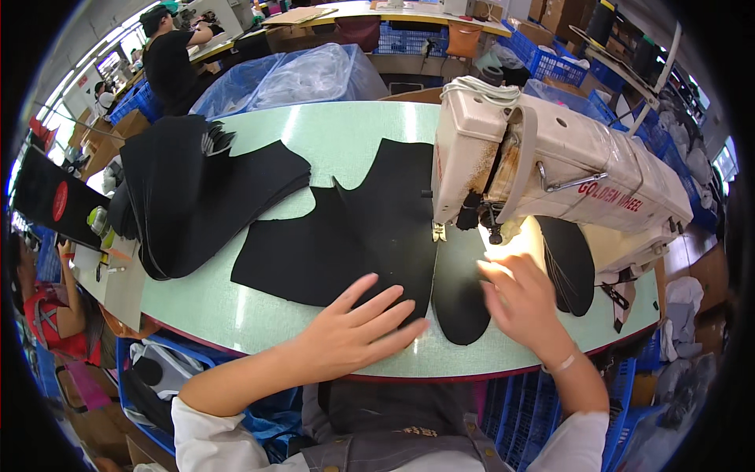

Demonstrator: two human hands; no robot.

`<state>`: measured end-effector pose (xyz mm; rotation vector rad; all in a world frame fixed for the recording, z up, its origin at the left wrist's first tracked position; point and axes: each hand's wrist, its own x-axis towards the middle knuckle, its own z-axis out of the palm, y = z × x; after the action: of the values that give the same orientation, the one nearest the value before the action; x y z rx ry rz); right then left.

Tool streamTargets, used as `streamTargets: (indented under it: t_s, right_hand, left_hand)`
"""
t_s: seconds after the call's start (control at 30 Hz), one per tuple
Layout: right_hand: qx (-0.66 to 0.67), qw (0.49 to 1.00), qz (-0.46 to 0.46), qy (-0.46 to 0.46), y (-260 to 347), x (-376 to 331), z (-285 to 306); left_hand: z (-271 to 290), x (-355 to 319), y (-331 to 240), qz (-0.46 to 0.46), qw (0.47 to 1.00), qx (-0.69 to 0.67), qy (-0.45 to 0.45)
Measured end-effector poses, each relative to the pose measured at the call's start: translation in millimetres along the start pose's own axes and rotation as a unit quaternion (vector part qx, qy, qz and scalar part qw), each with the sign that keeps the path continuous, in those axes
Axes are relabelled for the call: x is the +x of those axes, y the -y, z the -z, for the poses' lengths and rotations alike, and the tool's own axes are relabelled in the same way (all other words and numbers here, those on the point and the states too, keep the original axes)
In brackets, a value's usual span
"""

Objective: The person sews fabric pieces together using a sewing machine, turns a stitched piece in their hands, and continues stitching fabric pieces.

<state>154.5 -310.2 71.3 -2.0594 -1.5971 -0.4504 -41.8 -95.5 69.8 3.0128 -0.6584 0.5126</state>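
Observation:
My left hand point(366, 326) lies with its fingers spread on the near edge of a large black cut fabric piece point(322, 248). That piece reaches the presser foot of a white sewing machine point(480, 149). A smaller rounded black piece point(458, 295) lies just right of it, a narrow line between the two. My right hand point(523, 303), slightly blurred, is beside the rounded piece, below the lit needle area, with thumb and fingers apart and nothing visible in them. Whether its fingertips touch the fabric I cannot tell.
A thick stack of black pieces point(189, 197) covers the table's left side. More rounded pieces point(568, 267) lie under the machine arm. Small scissors-like black snips point(616, 296) rest at the right. Plastic-lined blue bins point(295, 79) stand behind; a person in black point(169, 63) works beyond.

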Motion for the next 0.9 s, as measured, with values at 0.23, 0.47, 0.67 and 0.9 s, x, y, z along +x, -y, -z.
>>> streamTargets:
  t_s: [0.23,0.47,0.67,0.9]
  right_hand:
    - [-0.045,0.991,-0.011,0.125,-25,18,-48]
    - [-0.007,0.999,0.008,0.043,-32,20,-52]
    - [0.056,0.998,0.02,0.01,-37,23,-56]
    - [0.036,0.999,0.014,0.022,-34,22,-52]
  left_hand:
    - [2,71,46,0.167,0.94,-0.23,0.189]
    - [-22,65,58,0.044,0.973,-0.118,0.194]
    - [-24,66,63,0.041,0.97,-0.15,0.188]
    - [-24,65,64,0.041,0.967,-0.162,0.194]
